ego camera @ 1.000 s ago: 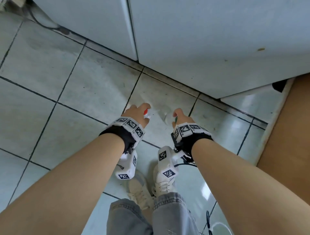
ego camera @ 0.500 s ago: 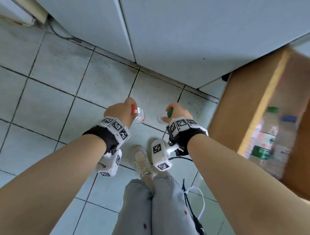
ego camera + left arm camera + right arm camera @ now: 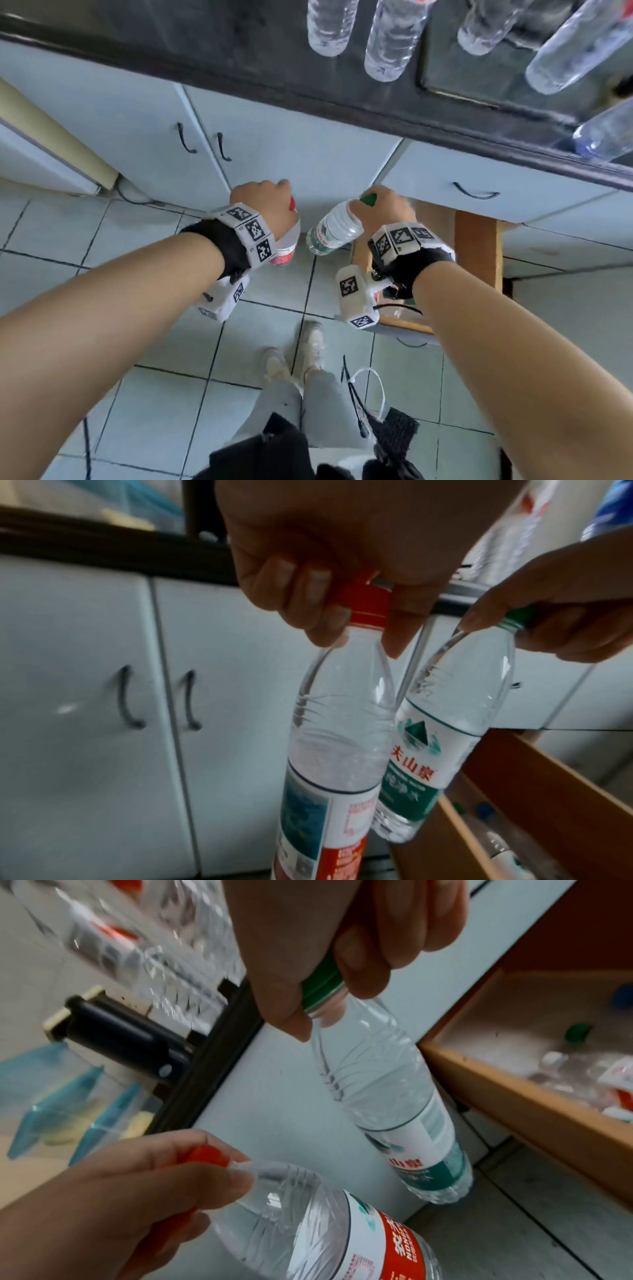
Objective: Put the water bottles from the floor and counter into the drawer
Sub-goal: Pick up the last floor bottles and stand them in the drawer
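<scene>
Both grips pinch caps: L hand red-cap bottle, R hand green-cap bottle.

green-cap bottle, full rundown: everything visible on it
The green-cap bottle is clear ribbed plastic with a green screw cap and a white-and-green label bearing red characters. It hangs tilted, cap up, off the floor. The right hand grips it at the cap and neck. It hangs beside the red-cap bottle, next to the open wooden drawer. Whether the two bottles touch is unclear.
</scene>
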